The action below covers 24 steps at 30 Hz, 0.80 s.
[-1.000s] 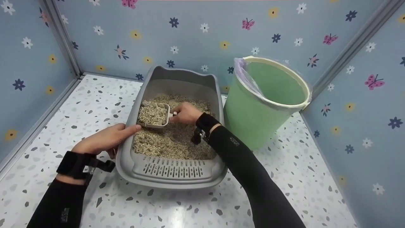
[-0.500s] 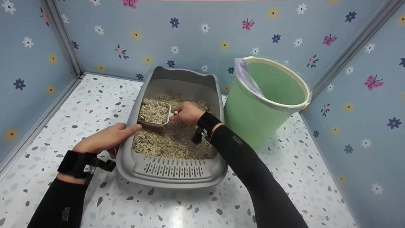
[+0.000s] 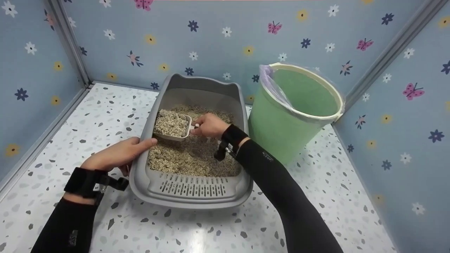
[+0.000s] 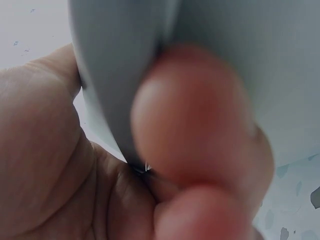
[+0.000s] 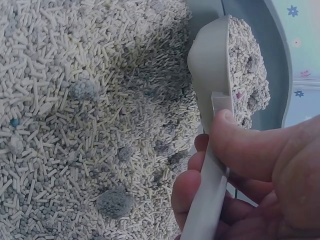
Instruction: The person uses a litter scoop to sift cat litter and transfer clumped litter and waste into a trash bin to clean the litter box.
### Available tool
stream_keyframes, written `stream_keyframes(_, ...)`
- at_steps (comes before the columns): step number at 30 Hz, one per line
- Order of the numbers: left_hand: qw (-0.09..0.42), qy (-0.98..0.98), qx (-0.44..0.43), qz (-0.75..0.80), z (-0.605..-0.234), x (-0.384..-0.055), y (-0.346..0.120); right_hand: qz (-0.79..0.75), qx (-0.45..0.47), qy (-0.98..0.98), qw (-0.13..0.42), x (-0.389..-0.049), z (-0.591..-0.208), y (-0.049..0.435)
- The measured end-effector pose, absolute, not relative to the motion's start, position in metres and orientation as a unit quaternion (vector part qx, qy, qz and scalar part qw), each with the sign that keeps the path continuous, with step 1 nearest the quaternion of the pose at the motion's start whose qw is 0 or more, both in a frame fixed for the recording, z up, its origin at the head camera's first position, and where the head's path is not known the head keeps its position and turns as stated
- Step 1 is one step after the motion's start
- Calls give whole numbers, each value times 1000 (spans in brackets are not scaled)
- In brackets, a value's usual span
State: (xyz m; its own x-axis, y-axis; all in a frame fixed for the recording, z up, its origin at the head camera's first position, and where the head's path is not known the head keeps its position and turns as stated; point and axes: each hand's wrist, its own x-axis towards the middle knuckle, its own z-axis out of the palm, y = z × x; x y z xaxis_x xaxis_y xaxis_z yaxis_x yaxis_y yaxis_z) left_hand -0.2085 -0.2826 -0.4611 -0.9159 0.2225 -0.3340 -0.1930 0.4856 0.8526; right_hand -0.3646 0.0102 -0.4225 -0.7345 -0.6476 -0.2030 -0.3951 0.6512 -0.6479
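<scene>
A grey litter box point(image 3: 191, 202) full of pellet litter point(image 3: 182, 158) stands on the floor. My left hand point(image 3: 117, 153) grips its left rim, thumb on top; in the left wrist view the blurred fingers point(image 4: 192, 115) curl beneath the rim. A pale litter scoop point(image 5: 210, 65), heaped with litter, is held by its handle in my right hand point(image 3: 210, 125). The scoop hangs over the box's left side, close to the wall and beyond the left thumb. From the right wrist the thumb lies along the handle, with the fingers wrapped below. Darker round clumps point(image 5: 115, 202) show in the litter.
To the right of the box stands a green bin point(image 3: 277, 137) with a thin lilac liner point(image 3: 272, 84) folded over its rim. Flower-patterned panels point(image 3: 211, 38) enclose the speckled floor point(image 3: 175, 232) at the back and on both sides.
The loaded scoop and my right hand have shifted slightly to the right. My left hand keeps its hold on the rim, and the box has hardly moved.
</scene>
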Motion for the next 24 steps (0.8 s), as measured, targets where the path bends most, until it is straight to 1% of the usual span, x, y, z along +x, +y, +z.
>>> stream_keyframes(4,206,837,8,507,-460,-208,-283,-309,-285,880,220,-363,-419,15)
stream_keyframes(10,206,836,13,509,-461,-208,-283,-360,-238,870,241,-359,-413,23)
stream_keyframes(20,205,838,15,505,-462,-208,-283,-399,-236,860,213,-345,-401,39)
stream_keyframes(24,204,841,16,502,-461,-208,-283,-402,-235,865,186,-339,-399,44)
